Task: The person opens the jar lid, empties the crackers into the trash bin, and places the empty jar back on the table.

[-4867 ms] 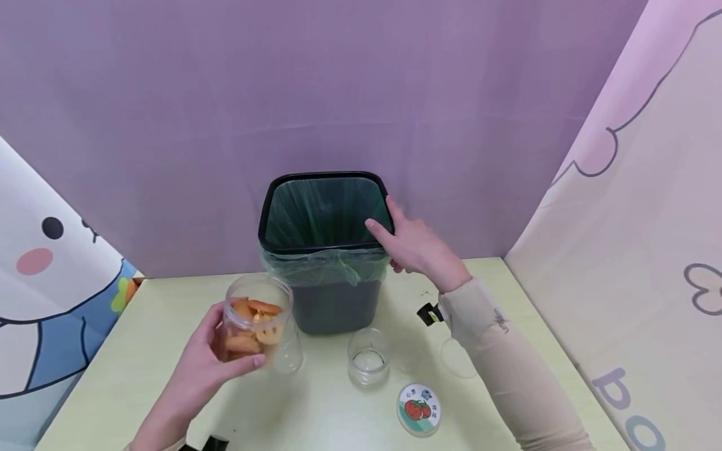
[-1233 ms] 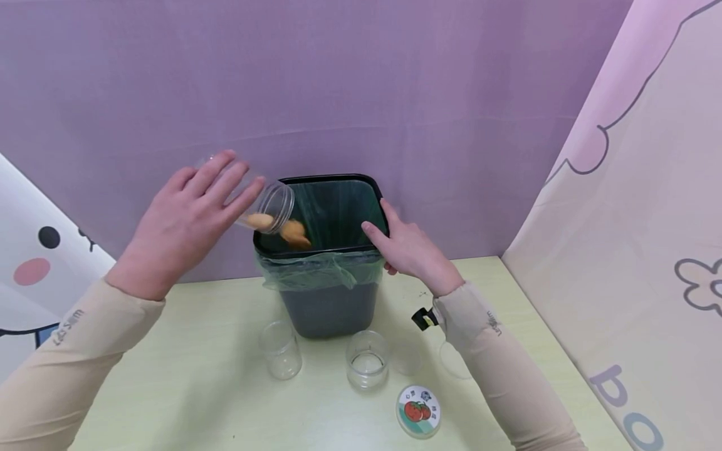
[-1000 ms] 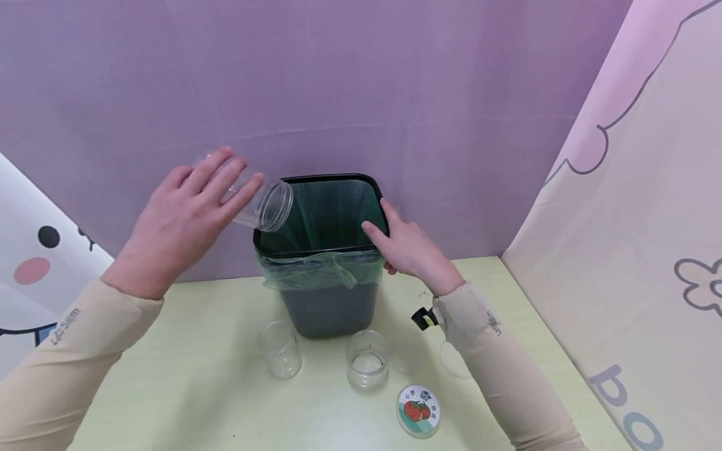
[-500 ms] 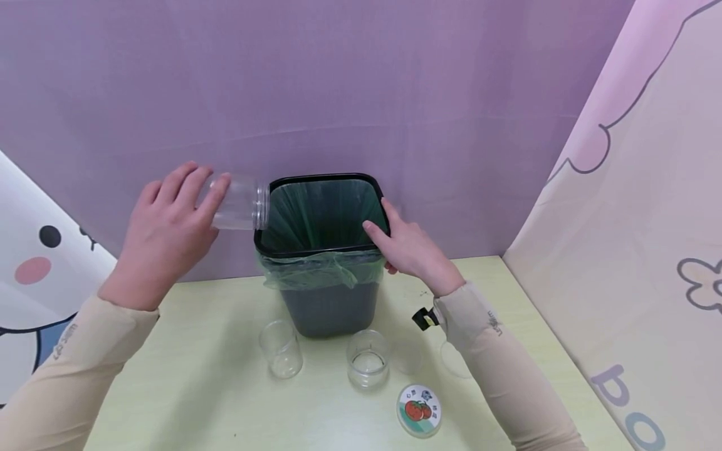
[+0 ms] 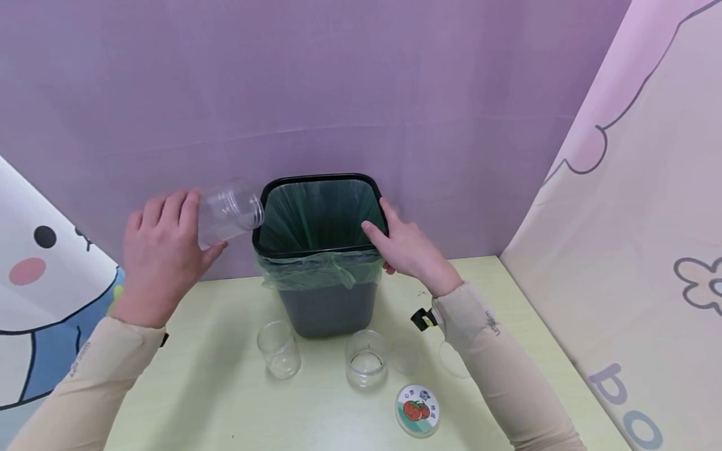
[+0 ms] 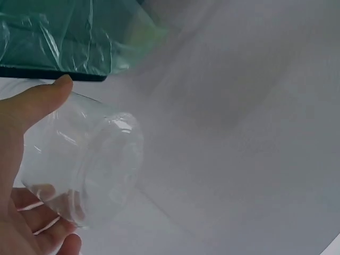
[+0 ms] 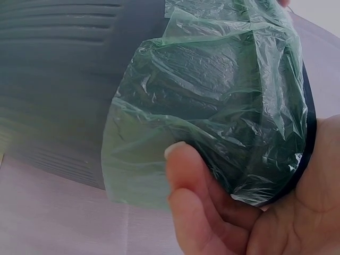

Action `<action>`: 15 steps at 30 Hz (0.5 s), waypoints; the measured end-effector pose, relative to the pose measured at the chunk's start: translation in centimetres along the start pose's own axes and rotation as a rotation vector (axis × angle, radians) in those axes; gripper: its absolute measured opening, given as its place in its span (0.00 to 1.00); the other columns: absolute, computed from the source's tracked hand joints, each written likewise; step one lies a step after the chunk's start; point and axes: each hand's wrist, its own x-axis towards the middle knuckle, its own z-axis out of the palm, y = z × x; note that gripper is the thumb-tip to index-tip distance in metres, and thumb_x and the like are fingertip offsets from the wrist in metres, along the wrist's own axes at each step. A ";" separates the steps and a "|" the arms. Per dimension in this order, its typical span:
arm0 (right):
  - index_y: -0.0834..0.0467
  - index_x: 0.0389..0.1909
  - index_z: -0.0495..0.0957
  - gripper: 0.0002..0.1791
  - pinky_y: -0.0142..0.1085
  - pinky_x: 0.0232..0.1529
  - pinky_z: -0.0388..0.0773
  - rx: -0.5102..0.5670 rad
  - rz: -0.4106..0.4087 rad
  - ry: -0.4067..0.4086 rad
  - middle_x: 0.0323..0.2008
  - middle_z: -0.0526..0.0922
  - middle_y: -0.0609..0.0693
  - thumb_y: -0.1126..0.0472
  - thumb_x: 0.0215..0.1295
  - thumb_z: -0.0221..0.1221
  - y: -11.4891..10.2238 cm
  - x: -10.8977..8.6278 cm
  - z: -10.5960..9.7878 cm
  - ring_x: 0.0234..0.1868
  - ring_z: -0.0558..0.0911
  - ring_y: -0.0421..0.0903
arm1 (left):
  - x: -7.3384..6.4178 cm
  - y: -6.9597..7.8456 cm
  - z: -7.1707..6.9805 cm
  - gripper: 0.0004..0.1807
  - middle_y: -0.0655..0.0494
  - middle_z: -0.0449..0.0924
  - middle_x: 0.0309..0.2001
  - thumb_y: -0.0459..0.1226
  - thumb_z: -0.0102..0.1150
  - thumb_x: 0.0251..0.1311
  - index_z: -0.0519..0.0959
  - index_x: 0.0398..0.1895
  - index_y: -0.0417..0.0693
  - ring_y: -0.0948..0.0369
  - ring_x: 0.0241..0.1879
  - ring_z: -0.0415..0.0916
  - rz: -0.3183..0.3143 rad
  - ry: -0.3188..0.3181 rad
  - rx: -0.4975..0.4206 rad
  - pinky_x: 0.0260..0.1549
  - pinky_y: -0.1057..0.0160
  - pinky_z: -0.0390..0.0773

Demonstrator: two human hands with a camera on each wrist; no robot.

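My left hand [image 5: 163, 250] grips a clear plastic jar [image 5: 228, 216] lying on its side, its threaded mouth at the left rim of a dark grey trash bin [image 5: 329, 310]. Nothing shows inside the jar. In the left wrist view the thumb and fingers wrap round the jar [image 6: 101, 159]. My right hand [image 5: 414, 254] holds the bin's right rim, thumb over the inner side and fingers outside. The right wrist view has those fingers [image 7: 188, 175] against the green liner bag [image 7: 212, 79] folded over the rim. The bin's bottom inside is hidden.
On the pale table [image 5: 316, 419] before the bin stand a tall clear jar [image 5: 280, 360] and a shorter clear jar [image 5: 366, 369]. A round tomato-printed lid [image 5: 417, 410] lies at right, near clear discs [image 5: 405, 357]. A purple cloth [image 5: 338, 81] hangs behind.
The jar held orange-brown slices upright, then was tipped and slices fell into the bin. Now emptied, it has moved left and slightly down in my left hand. My right hand stays on the rim.
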 end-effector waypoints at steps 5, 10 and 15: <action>0.38 0.79 0.32 0.46 0.46 0.33 0.74 0.013 0.005 0.008 0.25 0.84 0.58 0.27 0.70 0.41 0.2 -0.1 0.0 0.23 0.82 0.49 | -1.2 0.3 1.3 0.51 0.30 0.75 0.50 0.45 0.84 0.32 0.68 0.60 0.30 0.35 0.46 0.69 -0.150 -0.028 -0.118 0.40 0.35 0.70; 0.37 0.79 0.33 0.46 0.46 0.33 0.74 0.010 0.002 0.020 0.24 0.83 0.56 0.25 0.68 0.40 0.2 0.0 0.0 0.22 0.82 0.48 | -2.8 0.5 3.0 0.49 0.31 0.75 0.49 0.50 0.81 0.40 0.68 0.61 0.32 0.35 0.46 0.70 -0.382 -0.161 -0.352 0.40 0.33 0.71; 0.37 0.79 0.33 0.45 0.46 0.32 0.74 0.007 -0.002 0.021 0.20 0.82 0.53 0.28 0.70 0.41 0.1 0.1 0.2 0.22 0.82 0.48 | -5.5 0.1 5.5 0.49 0.33 0.71 0.57 0.55 0.73 0.51 0.63 0.67 0.34 0.37 0.53 0.68 -0.575 -0.302 -0.594 0.46 0.35 0.71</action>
